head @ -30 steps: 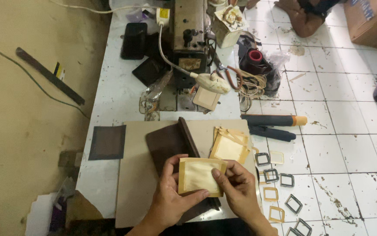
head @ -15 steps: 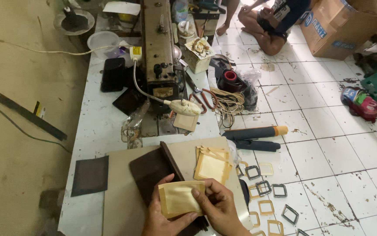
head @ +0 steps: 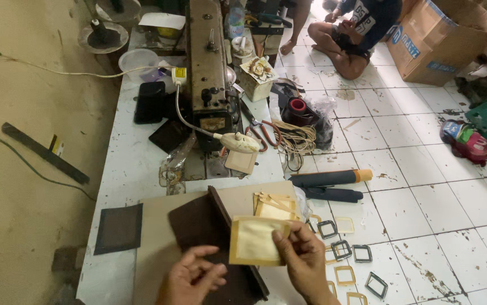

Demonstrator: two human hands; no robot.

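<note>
The right hand pinches a tan framed window piece by its right edge, thumb on top and fingers behind, holding it tilted just above the worktop. The left hand is loosely open and holds nothing; it sits just left of and below the piece, fingertips resting on or close over the dark brown leather pieces stacked under it. Whether it actually presses on them cannot be told.

Just beyond the right hand lies a small stack of similar tan frames. To its right, on the tiled floor, dark and tan square frames lie scattered. Farther ahead of both hands stand the sewing machine and its small lamp, with red-handled scissors and a coil of cord beside them. Well to the left of the left hand lies a dark fabric patch.

The grip is only at one edge, so the thin piece could likely bend or crease if pushed against the leather. It also hangs near the worktop's right side; a slip would probably drop it among the floor frames. With the left hand not clearly steadying the leather, the stack could shift under any contact.
</note>
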